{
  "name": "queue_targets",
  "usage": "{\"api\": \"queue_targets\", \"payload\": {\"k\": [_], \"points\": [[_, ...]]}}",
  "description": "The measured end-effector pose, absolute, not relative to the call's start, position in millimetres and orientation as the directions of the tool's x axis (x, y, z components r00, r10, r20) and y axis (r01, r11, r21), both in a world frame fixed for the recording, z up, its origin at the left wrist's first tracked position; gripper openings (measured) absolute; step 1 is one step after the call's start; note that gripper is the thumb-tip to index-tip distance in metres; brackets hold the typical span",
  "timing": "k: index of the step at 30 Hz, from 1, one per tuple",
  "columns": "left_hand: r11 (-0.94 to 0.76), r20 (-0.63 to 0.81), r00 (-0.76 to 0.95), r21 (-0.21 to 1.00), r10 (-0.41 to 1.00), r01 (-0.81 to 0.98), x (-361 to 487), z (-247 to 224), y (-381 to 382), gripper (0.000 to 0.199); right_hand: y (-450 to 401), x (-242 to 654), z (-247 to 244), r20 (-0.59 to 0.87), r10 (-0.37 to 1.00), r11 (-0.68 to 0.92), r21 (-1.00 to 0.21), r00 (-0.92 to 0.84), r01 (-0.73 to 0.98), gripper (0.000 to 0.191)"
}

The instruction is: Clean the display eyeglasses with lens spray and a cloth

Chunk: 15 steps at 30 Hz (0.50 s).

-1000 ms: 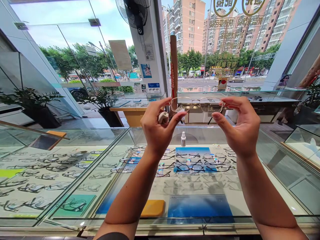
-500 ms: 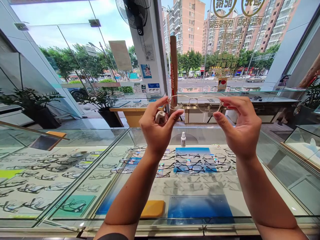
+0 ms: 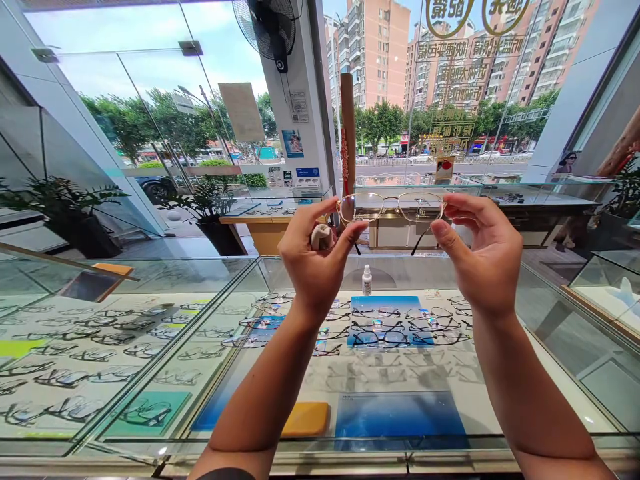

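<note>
The thin-framed glasses are held up above the desk, pinched at either side by the left hand and right hand; the left also clutches a pale cloth. Uneven pulling could bend them; a loosened pinch could drop them onto the desk.

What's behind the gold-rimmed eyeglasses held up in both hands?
Through the eyeglasses, the lower part of a wooden post shows at left, along with part of a far counter. What lies directly behind the left hand and right hand is covered.
</note>
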<state>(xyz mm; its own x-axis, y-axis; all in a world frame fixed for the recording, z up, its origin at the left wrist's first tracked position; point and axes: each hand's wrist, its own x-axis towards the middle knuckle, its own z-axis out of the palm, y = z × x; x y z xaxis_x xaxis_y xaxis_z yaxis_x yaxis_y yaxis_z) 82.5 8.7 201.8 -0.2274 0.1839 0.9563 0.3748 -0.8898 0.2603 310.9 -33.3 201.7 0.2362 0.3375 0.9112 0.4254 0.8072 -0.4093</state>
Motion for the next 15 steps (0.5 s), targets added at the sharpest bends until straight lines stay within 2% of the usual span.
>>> {"api": "queue_targets", "payload": {"k": [7,15], "points": [[-0.856,0.980,-0.186,0.159,0.075,0.492,79.6,201.7,5.4,0.042,-31.4,312.5,198.2,0.879,0.417,0.767,-0.477,0.232,0.428,0.035],[-0.855,0.987,-0.159,0.089,0.008,0.510,78.9,204.2,1.3,0.043,-31.3,313.2,199.0,0.860,0.463,0.747,-0.509,0.215,0.427,0.036]]}}
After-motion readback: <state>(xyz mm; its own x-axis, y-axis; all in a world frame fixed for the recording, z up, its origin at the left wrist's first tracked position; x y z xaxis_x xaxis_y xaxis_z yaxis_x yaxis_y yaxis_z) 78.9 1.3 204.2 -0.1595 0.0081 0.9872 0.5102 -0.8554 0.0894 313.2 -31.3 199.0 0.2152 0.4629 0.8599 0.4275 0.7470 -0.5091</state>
